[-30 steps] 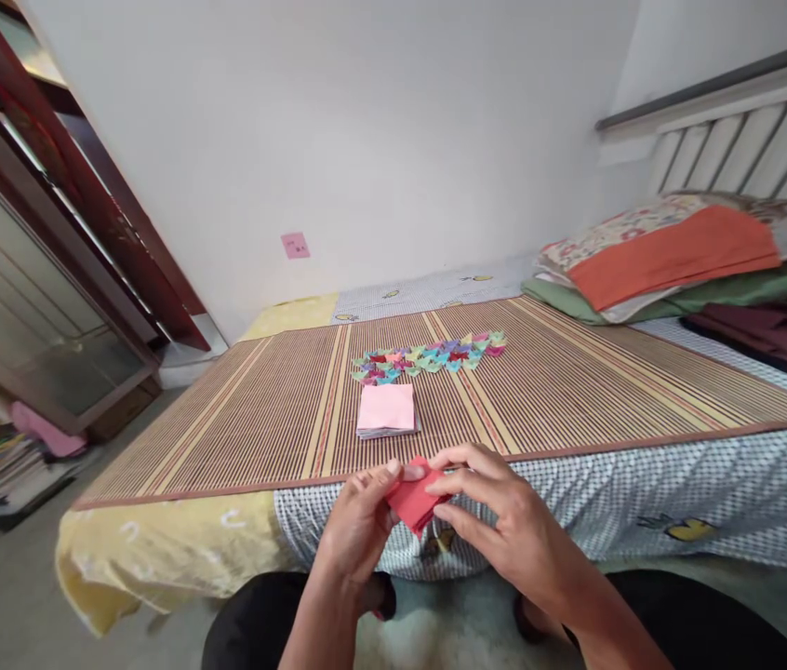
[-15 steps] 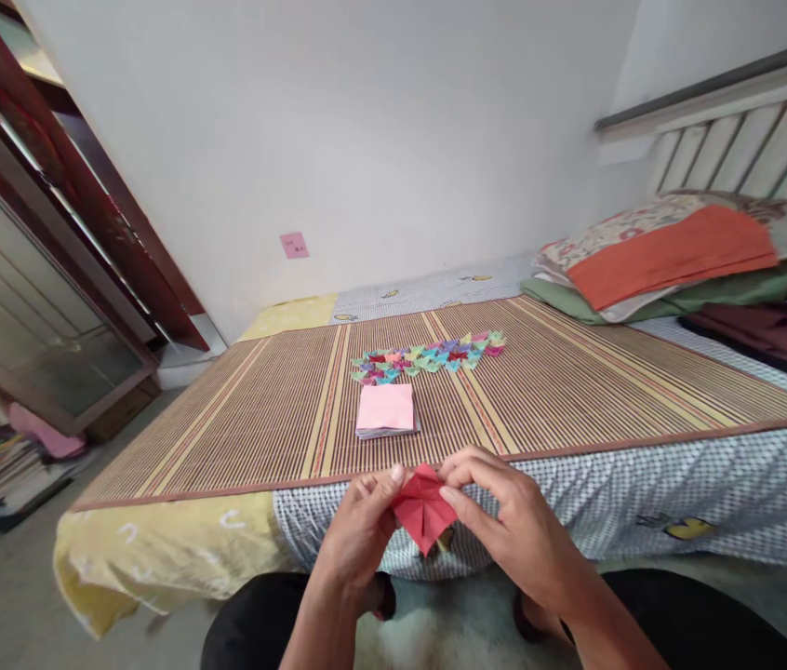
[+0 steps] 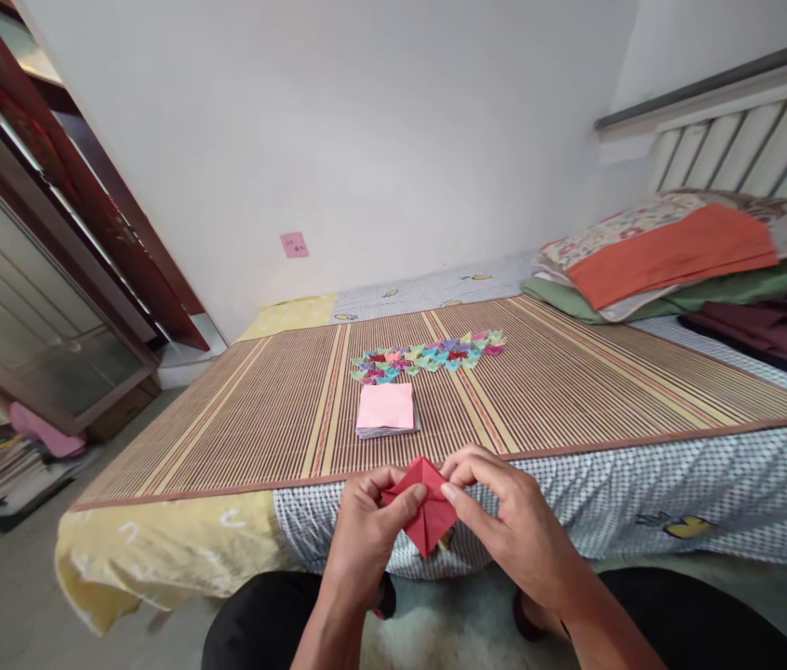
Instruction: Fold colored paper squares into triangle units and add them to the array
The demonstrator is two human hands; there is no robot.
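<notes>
A creased red origami paper is held up in front of the bed's edge, turned like a diamond. My left hand grips its left side, with the thumb lying across the paper near its middle. On the right corner, my right hand pinches the paper between thumb and fingers. Just beyond, a stack of square paper with a pink sheet on top lies on the mat. Behind the stack, several small folded paper pieces in many colours lie in rows.
The striped mat covers much of the bed. Pillows and dark folded cloth lie at the right, by the white headboard. A pink note is on the wall. Books are piled at the left.
My left thumb has moved right, from the paper's left edge onto its middle. The red paper now looks flatter and more spread. My right hand has stayed almost still.
</notes>
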